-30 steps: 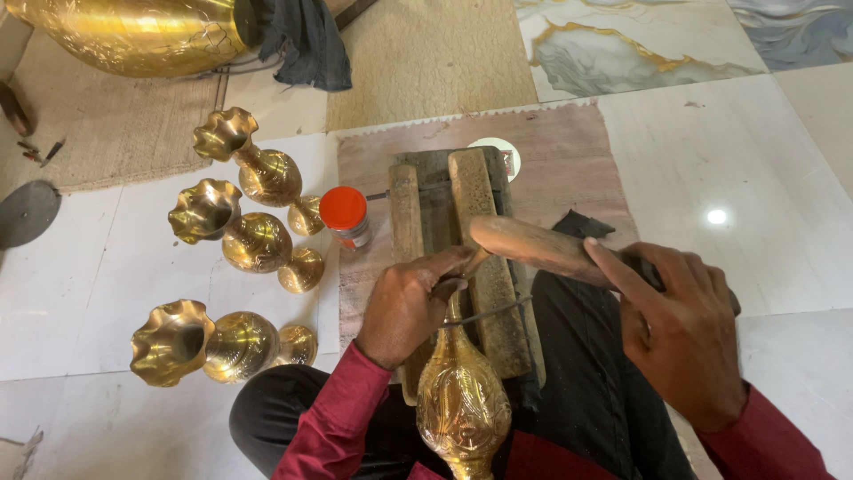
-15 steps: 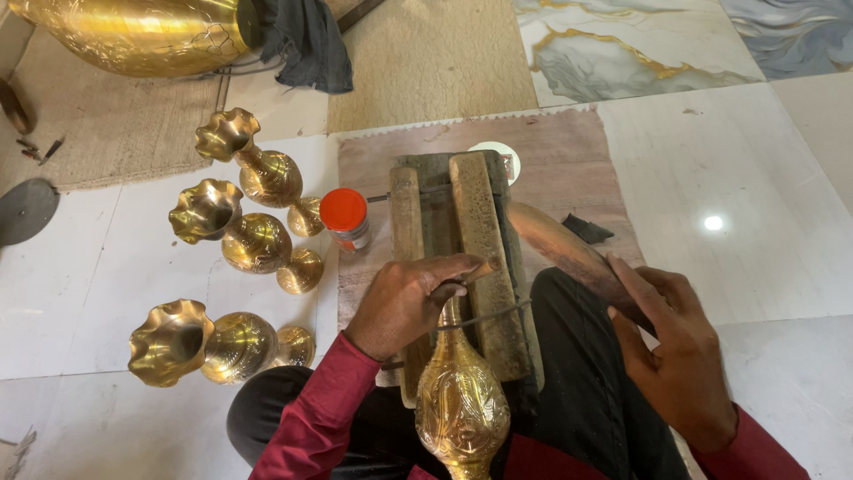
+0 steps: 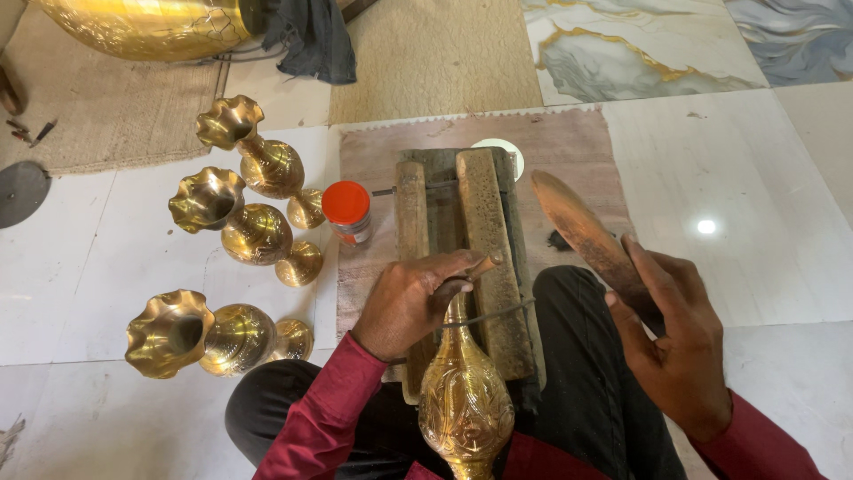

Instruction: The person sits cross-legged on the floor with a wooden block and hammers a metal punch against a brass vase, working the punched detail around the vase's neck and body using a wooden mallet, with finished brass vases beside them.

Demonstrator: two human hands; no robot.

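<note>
- Brass vase point(image 3: 465, 404) lay on its side in the person's lap, its neck resting up on the wooden block point(image 3: 458, 253) at the near edge of the mat point(image 3: 569, 142); the block served as a rest that kept the neck steady and raised.
- Left hand point(image 3: 410, 302) was closed over the neck of the vase, fingers curled around it and around a small punch-like tool point(image 3: 484, 264) whose tip showed past the knuckles; this grip pinned the work against the block.
- Right hand point(image 3: 680, 338) was wrapped around the lower end of a wooden mallet point(image 3: 586, 233), which stood lifted and slanted away from the block, clear of the vase and the tool.
- A metal wire or rod point(image 3: 489, 316) crossed the block just beyond the left hand; its purpose could not be told.
- Three finished brass vases point(image 3: 258, 227) lay on their sides on the floor tiles to the left of the mat, set well apart from the block so the working area stayed free.
- A small jar with an orange lid point(image 3: 346, 212) stood at the left edge of the mat, within reach of the left hand.
- A large brass vessel point(image 3: 133, 27) and a dark cloth point(image 3: 306, 36) lay at the far edge of the floor, out of the way.
</note>
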